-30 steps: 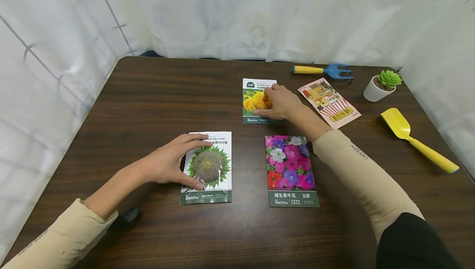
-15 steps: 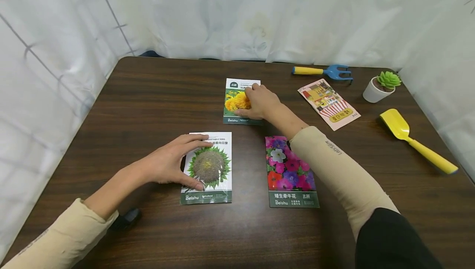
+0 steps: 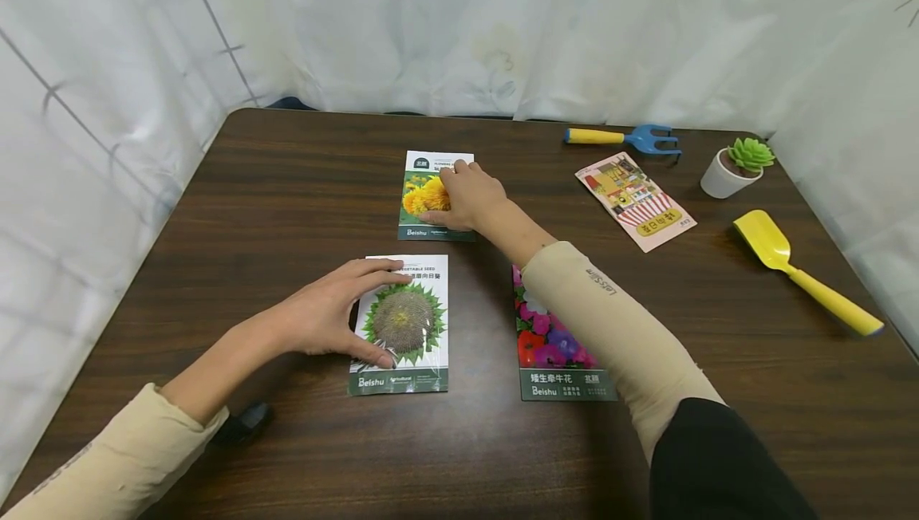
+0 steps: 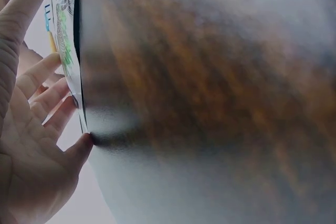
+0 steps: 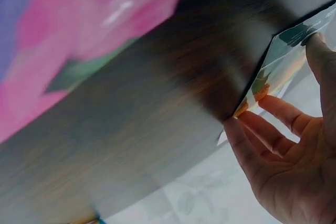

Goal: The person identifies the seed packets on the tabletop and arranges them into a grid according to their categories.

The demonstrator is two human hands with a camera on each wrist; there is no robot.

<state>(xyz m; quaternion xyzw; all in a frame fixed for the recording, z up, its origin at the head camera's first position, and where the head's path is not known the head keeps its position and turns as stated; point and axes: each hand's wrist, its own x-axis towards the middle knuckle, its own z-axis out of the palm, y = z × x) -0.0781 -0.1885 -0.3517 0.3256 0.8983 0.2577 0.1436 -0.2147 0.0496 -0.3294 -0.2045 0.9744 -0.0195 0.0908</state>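
My right hand (image 3: pixel 470 199) lies spread, its thumb and fingertips resting on the yellow-flower packet (image 3: pixel 424 199) in the far half of the desk (image 3: pixel 301 177). My left hand (image 3: pixel 323 313), likewise spread, spans the sunflower packet (image 3: pixel 405 325) near six o'clock from it. Uneven fingertip pressure might pivot or buckle the yellow-flower packet; a lowered forearm could drag the pink-flower packet (image 3: pixel 547 344) — at five o'clock, partly hidden by my sleeve (image 3: pixel 610 321). The yellow-flower packet's headed edge points to twelve; its long axis runs roughly twelve-to-six.
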